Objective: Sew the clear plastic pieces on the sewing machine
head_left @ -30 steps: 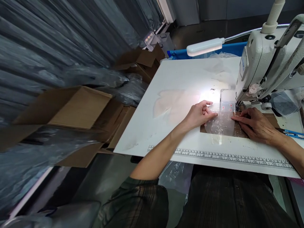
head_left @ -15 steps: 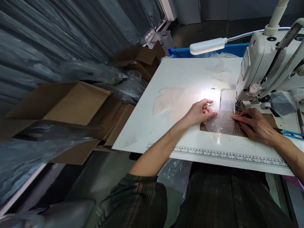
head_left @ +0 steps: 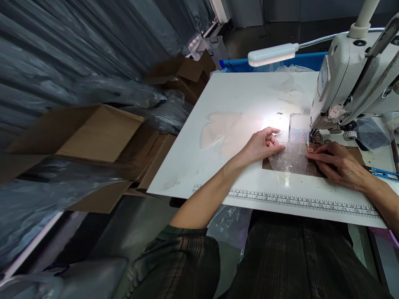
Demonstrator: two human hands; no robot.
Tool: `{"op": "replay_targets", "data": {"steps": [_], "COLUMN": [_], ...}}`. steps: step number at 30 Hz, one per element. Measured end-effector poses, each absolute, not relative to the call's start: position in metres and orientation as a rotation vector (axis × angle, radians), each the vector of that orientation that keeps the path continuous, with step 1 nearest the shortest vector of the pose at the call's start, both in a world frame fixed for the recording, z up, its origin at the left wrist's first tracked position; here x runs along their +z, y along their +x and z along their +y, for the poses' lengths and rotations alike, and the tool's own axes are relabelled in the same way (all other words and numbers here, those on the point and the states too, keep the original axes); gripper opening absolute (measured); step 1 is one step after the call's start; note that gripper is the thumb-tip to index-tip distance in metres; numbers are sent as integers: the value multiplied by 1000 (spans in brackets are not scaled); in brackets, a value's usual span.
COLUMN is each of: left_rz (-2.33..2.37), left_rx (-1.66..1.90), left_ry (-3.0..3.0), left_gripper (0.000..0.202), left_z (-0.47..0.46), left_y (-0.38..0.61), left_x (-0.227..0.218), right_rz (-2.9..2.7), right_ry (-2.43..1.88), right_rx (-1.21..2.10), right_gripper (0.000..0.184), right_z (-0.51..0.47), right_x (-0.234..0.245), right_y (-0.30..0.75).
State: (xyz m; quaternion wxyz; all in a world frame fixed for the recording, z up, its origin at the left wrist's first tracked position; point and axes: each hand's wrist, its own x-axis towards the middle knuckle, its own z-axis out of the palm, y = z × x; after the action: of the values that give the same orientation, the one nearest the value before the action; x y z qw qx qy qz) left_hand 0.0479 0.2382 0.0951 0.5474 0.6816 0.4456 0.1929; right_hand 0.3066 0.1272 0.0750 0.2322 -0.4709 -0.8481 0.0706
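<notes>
Translucent sheet lies on the desk, seemingly over a brown piece, just in front of the sewing machine. The left hand is half curled, thumb and index apart; the right hand lies with fingers extended. I cannot tell whether either of the 2 pinches anything. Light, even pressure should suit best, keeping fingertips clear of the needle area.

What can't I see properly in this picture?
All in the head view:
Right hand: palm hidden by the back of the hand.
Sewing machine: one end cut off by the right edge.
Red marks: too small to read.
</notes>
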Motion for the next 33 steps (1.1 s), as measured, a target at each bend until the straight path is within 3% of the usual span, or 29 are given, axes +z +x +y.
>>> {"op": "replay_targets", "data": {"steps": [8,15,22,33], "left_rz": [1046,932,286,370], "left_rx": [425,799,378,249], "left_ry": [1647,2480,3036,3053], "left_gripper": [55,27,31,42], "left_z": [238,240,247,260], "left_y": [46,55,82,98], "left_x": [97,86,89,86], "right_rz": [-2398,-2385,-2383,-2214], "right_ry": [-1219,-1250,-1251,-1371], "right_rx": [71,117,56,89], "right_gripper": [37,36,35,34], "right_z": [125,123,123,124], "right_x": [70,69,68,64], "right_y": [304,303,303,302]}}
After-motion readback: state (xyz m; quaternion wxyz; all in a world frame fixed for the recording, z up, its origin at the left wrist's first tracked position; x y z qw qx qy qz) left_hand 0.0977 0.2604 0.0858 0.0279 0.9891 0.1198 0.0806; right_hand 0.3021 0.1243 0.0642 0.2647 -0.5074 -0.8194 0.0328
